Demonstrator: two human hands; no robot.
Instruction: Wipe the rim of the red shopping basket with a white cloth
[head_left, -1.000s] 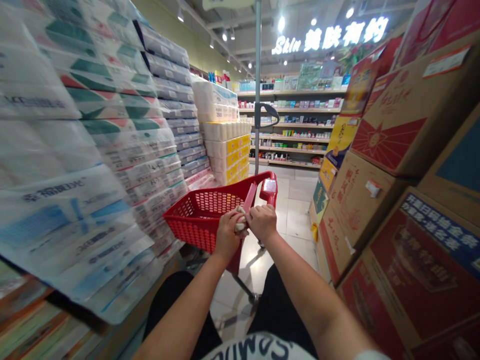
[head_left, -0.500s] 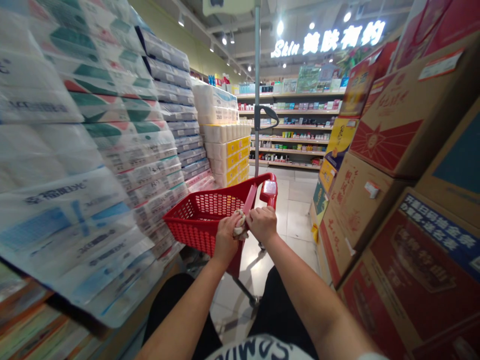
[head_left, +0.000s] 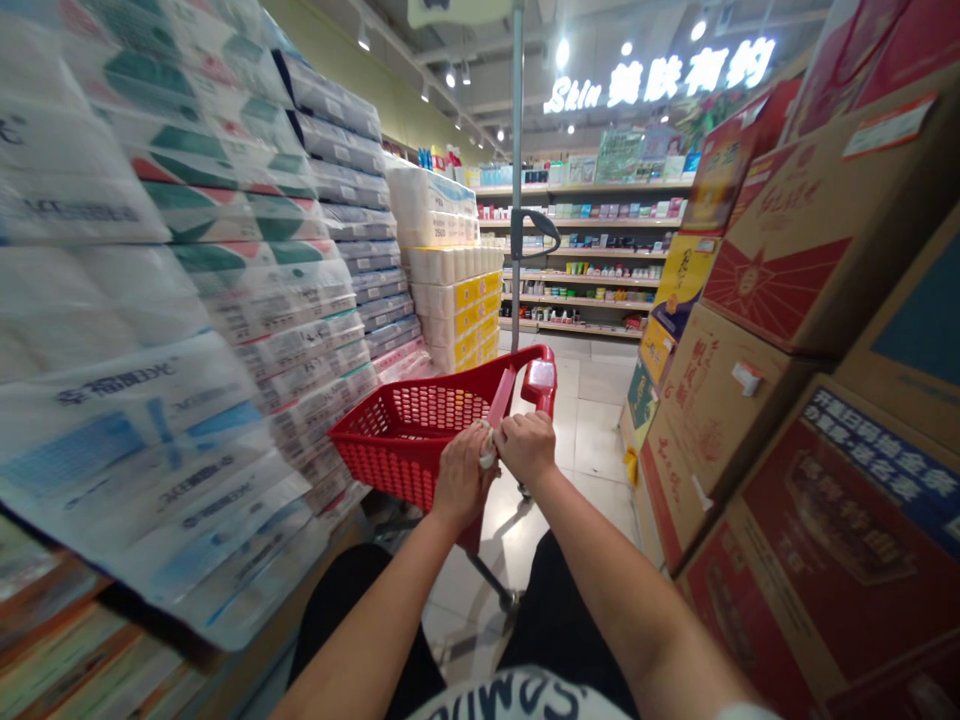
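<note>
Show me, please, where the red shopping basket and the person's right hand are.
red shopping basket (head_left: 397,450), head view, point on its mesh side wall
right hand (head_left: 529,450), head view, point on the back of the hand

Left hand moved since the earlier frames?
Yes, slightly: the left hand has shifted right, toward the right hand, judged against the red shopping basket, which sits almost unchanged in view.

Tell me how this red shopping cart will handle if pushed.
The red mesh basket looks like thin plastic, so the cart is probably light when empty. Its small caster on smooth floor tiles suggests it rolls easily. The tall pole may make it tippy if loaded high.
</note>
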